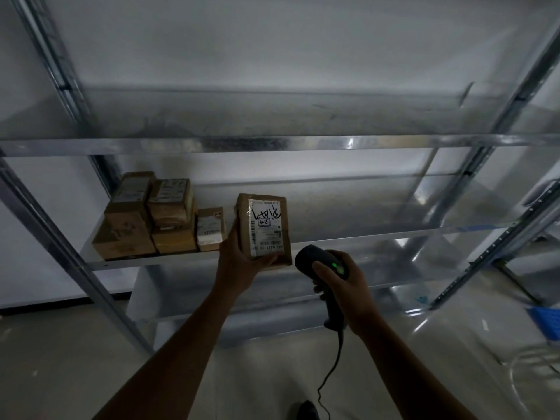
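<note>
Parcel point(263, 228) upright, scanner point(306, 257) just right of it.
My left hand point(239, 262) grips its lower end before the shelf point(151, 263), label toward me; my right hand point(345, 286) grips the scanner, slightly lower.

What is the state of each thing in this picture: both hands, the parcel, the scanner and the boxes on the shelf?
left hand: grips the parcel at its lower left corner.
parcel: held upright, label facing the camera.
right hand: grips the scanner by its handle.
scanner: green light lit, cable hanging down.
stacked boxes: closed, resting at the left of the shelf.
small box: closed, standing upright beside them.
</note>
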`<state>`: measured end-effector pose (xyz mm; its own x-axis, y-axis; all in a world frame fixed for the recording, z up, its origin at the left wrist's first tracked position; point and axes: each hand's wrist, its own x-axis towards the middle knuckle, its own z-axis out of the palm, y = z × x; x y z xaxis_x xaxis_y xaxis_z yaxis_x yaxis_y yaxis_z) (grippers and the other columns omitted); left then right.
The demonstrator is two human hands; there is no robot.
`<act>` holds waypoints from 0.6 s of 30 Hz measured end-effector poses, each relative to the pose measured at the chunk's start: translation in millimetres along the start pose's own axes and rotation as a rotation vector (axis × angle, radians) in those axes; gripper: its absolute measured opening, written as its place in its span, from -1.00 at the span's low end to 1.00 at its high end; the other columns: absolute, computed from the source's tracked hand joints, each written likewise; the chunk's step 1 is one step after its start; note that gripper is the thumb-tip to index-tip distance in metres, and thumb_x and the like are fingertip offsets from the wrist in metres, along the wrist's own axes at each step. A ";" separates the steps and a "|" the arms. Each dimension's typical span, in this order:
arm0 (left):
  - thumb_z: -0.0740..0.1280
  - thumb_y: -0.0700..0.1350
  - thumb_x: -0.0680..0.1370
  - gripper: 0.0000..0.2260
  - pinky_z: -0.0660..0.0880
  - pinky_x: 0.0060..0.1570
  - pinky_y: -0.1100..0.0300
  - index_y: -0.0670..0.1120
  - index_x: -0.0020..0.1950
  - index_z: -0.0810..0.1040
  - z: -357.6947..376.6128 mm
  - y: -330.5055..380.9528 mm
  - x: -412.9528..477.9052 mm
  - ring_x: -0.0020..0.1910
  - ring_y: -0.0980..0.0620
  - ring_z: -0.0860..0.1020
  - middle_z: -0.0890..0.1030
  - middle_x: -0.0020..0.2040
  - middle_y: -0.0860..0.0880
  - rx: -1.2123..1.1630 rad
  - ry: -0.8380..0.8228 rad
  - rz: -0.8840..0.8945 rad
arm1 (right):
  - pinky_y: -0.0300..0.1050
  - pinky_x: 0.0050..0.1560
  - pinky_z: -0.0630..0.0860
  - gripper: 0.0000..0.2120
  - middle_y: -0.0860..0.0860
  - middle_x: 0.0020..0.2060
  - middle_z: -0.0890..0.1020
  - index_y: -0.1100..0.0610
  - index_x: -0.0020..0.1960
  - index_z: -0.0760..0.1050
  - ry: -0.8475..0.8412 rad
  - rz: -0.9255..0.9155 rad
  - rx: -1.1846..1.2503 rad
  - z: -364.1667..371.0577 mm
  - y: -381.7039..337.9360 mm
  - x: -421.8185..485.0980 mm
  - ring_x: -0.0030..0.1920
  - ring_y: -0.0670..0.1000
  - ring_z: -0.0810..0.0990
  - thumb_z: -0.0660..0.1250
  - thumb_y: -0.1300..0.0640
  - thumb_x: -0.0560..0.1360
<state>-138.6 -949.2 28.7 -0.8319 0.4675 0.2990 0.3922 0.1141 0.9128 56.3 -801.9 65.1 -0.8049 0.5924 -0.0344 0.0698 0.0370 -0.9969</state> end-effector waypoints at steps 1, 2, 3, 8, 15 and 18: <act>0.70 0.16 0.26 -0.01 0.62 0.12 0.28 -0.01 0.58 0.31 -1.8 -2.8 1.2 0.40 0.11 0.51 0.53 0.41 0.10 0.032 -0.001 -0.003 | -0.06 -0.17 0.63 -0.68 0.12 0.00 0.70 0.05 0.27 0.48 -0.007 0.001 0.000 0.5 -0.5 -0.7 -0.17 0.11 0.70 0.44 0.08 0.55; 0.67 0.27 0.24 0.04 0.64 0.17 0.15 0.03 0.59 0.28 -3.8 -6.8 2.6 0.41 0.08 0.50 0.52 0.43 0.08 0.057 0.000 -0.010 | -0.06 -0.17 0.63 -0.67 0.12 -0.01 0.70 0.05 0.26 0.48 -0.014 0.001 -0.002 1.0 -1.1 -1.4 -0.19 0.10 0.70 0.44 0.07 0.54; 0.64 0.37 0.22 0.07 0.64 0.20 0.03 0.08 0.60 0.26 -6.2 -10.3 4.0 0.42 0.05 0.49 0.51 0.44 0.07 0.082 0.001 -0.021 | -0.06 -0.17 0.62 -0.65 0.12 -0.02 0.70 0.05 0.26 0.48 -0.024 0.000 -0.008 1.6 -1.9 -2.3 -0.19 0.09 0.69 0.45 0.04 0.52; 0.61 0.43 0.20 0.07 0.63 0.21 -0.11 0.19 0.61 0.23 -16.5 -26.1 9.9 0.44 0.00 0.48 0.49 0.46 0.06 0.169 -0.029 -0.026 | -0.05 -0.14 0.63 -0.55 0.13 -0.03 0.69 0.06 0.27 0.48 -0.070 -0.004 -0.065 3.0 -3.1 -7.0 -0.21 0.06 0.69 0.44 -0.07 0.45; 0.61 0.45 0.17 0.11 0.64 0.17 -0.15 0.24 0.61 0.19 -19.7 -36.6 9.2 0.45 -0.05 0.46 0.48 0.47 0.04 0.248 -0.016 -0.034 | -0.10 -0.17 0.62 -0.54 0.14 -0.05 0.68 0.07 0.26 0.48 -0.095 -0.014 -0.065 0.5 -0.1 -13.3 -0.21 0.06 0.68 0.41 -0.09 0.44; 0.62 0.44 0.18 0.14 0.64 0.17 -0.14 0.21 0.64 0.17 -17.6 -45.8 8.7 0.47 -0.06 0.45 0.45 0.49 0.02 0.263 -0.028 -0.058 | -0.13 -0.19 0.61 -0.54 0.13 -0.04 0.68 0.06 0.26 0.48 -0.094 -0.013 -0.083 -1.6 0.7 -13.9 -0.21 0.05 0.68 0.41 -0.10 0.43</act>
<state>-170.7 -965.8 -5.6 -0.8461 0.4774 0.2372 0.4360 0.3637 0.8232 68.5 -808.8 65.0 -0.8574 0.5136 -0.0316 0.1040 0.1128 -0.9882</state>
